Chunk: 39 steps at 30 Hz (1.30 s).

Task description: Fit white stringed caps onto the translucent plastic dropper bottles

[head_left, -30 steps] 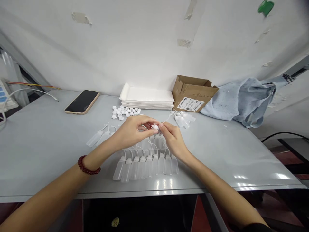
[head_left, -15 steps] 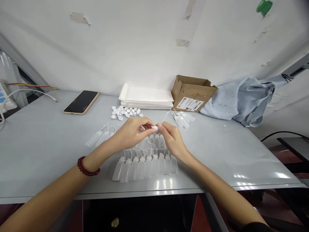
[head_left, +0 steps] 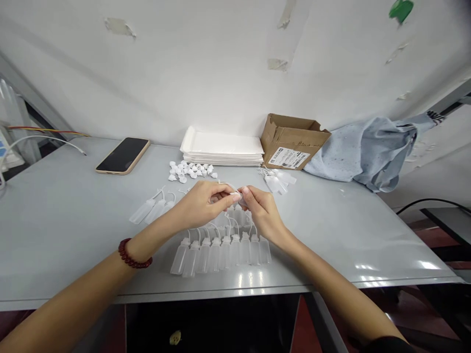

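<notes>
My left hand [head_left: 206,203] and my right hand [head_left: 263,211] meet above the middle of the table, fingers pinched together. Between them is a small translucent plastic bottle [head_left: 241,200], mostly hidden by my fingers. The right thumb and fingers grip its body, while the left fingertips pinch at its white cap end, largely covered. A thin white strap [head_left: 228,186] arches over the left fingers. Just below, similar bottles [head_left: 214,256] with curved straps lie in a row, and more lie behind them, partly hidden by my hands.
Loose white caps [head_left: 191,170] lie in a pile before a stack of white envelopes [head_left: 224,147]. A cardboard box [head_left: 294,142] stands beside grey-blue cloth [head_left: 353,152]. A phone [head_left: 124,155] lies at left. More bottles lie at left [head_left: 147,210] and by the box [head_left: 277,181].
My hands stay in nearly the same place. The white cap between the left fingertips is now mostly covered, and the strap shows arched above the left fingers.
</notes>
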{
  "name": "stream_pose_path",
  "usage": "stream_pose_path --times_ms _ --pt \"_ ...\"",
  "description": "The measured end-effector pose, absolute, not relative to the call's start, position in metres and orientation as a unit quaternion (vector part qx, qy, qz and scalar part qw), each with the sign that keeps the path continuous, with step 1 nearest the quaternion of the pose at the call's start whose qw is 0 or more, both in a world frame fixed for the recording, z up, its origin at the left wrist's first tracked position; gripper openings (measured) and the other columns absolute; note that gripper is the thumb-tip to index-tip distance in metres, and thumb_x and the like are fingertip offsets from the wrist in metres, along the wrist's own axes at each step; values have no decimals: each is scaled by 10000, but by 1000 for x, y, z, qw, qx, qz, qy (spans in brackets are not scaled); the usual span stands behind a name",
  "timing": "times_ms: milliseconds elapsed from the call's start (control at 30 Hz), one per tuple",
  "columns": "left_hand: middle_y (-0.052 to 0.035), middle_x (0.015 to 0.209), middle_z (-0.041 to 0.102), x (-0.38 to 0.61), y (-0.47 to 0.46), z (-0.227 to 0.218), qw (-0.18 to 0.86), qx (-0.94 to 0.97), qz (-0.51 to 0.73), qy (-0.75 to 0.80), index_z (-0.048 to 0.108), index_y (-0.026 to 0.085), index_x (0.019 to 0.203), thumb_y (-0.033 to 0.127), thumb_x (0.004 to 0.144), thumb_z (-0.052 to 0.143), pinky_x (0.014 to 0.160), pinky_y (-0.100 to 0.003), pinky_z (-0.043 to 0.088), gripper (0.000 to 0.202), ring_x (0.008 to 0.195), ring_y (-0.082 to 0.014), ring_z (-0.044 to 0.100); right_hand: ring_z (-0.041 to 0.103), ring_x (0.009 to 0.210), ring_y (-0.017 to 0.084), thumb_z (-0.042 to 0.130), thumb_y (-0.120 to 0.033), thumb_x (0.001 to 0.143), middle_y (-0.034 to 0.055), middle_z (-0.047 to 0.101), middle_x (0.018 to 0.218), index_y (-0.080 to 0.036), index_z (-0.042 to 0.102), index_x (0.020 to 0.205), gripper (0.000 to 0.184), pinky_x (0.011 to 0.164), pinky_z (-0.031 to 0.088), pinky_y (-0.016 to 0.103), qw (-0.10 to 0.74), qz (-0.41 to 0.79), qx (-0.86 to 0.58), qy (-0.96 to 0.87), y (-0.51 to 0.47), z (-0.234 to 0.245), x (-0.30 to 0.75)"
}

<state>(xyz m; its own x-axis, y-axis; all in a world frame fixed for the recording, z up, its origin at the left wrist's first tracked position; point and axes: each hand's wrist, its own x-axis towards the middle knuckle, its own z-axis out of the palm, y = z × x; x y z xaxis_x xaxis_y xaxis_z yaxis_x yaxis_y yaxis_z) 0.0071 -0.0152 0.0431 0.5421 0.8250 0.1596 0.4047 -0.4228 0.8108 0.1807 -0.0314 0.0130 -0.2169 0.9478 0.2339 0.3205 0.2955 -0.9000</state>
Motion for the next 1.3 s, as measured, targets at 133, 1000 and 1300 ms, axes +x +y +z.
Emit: stream_pose_path --times_ms 133,1000,1300 --pt "15 706 604 6 -14 41 339 819 285 365 680 188 846 338 891 521 550 -209 381 224 625 -102 515 440 572 109 393 -440 940 -36 443 620 -177 547 842 320 559 346 252 437 436 -447 -647 -27 8 183" --pt "-10 777 611 6 -15 37 287 861 284 310 625 170 893 235 897 486 642 -254 404 153 684 -129 523 238 371 32 566 -383 790 -90 351 505 -193 432 706 248 394 77 189 321 697 -430 -476 -19 31 187" --pt "17 662 559 12 -15 34 312 820 290 383 609 178 769 369 908 478 563 -242 369 270 619 -122 485 263 367 50 523 -411 825 -112 283 446 -195 455 723 249 396 167 191 385 594 -454 -542 -21 26 183"
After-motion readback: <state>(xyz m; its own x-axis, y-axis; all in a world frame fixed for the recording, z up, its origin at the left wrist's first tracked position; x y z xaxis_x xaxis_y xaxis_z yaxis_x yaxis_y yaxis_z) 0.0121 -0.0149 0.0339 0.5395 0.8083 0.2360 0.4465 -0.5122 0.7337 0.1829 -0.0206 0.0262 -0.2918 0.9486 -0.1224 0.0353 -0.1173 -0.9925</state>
